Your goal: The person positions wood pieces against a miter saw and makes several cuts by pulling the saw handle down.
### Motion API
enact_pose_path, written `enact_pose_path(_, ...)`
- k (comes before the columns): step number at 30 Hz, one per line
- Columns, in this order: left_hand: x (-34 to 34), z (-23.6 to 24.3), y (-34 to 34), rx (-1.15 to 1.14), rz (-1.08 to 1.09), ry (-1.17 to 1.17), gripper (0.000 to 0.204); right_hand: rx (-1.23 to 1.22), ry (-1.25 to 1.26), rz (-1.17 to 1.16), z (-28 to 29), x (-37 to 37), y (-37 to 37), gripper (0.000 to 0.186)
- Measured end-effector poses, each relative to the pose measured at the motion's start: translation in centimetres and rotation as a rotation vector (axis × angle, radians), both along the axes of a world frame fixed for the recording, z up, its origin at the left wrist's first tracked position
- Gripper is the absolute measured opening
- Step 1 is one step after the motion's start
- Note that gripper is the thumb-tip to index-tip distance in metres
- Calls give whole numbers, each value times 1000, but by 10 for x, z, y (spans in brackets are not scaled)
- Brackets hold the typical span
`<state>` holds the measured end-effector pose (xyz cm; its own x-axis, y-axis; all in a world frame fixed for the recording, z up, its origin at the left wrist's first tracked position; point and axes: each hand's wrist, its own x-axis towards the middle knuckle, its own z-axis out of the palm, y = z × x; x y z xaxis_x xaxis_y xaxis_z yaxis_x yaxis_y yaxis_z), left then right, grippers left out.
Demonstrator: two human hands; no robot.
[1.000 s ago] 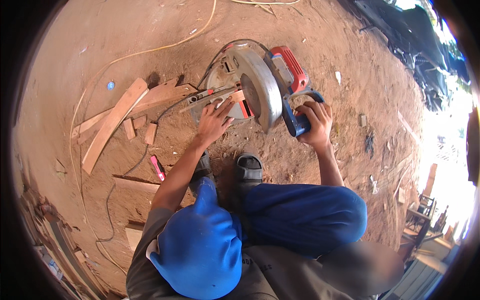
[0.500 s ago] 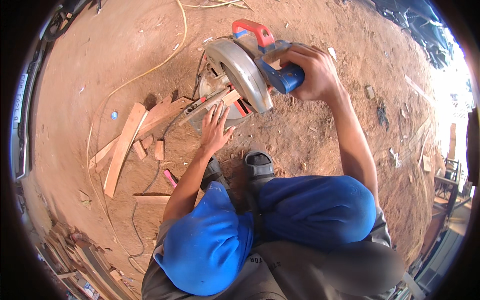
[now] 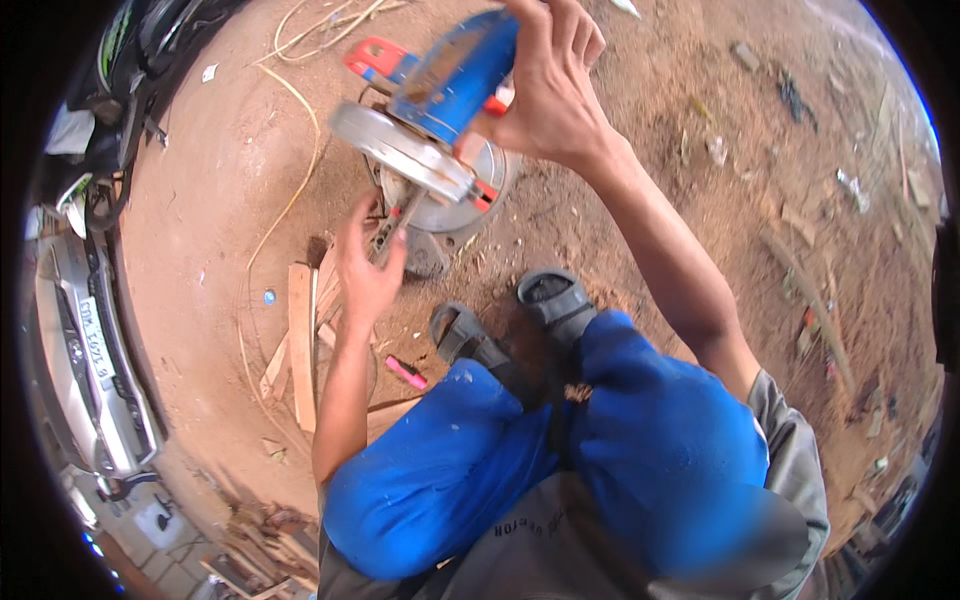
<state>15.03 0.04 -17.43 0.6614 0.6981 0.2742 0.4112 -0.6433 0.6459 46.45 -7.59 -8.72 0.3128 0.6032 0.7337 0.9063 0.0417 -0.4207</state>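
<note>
A miter saw (image 3: 425,170) with a silver blade guard, blue body and red top handle stands on the dirt ahead of me. My right hand (image 3: 555,95) is wrapped over the saw's blue grip end, its thumb beneath, partly blurred. At the saw's left side, my left hand (image 3: 368,270) reaches up with thumb and fingers apart. Between them shows a dark slotted metal bar (image 3: 385,236) of the saw's fence. I cannot tell whether the fingers touch it. Just left of my sandals lies a pink marker-like stick (image 3: 406,372).
Several wood strips (image 3: 301,345) lie left of my left forearm. A yellow cord (image 3: 262,230) curves over the dirt farther left. More scrap wood (image 3: 255,555) is piled at the lower left. A vehicle bumper (image 3: 95,350) stands at the left edge. My sandaled feet (image 3: 555,300) are close to the saw.
The view has turned, and the saw sits higher and farther left in it. The saw head has tilted, showing more blue body. My left hand has left the small wood piece it was pressing.
</note>
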Motion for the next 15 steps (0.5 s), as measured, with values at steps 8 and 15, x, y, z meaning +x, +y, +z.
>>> enact_pose_path(8,-20,-63,-7,-448,30,-132,52,-712,383,0,-114,20,-65,82)
enact_pose_path(15,-8,-99,-36,-425,136,176,70,-908,157,176,-173,-4,-17,47)
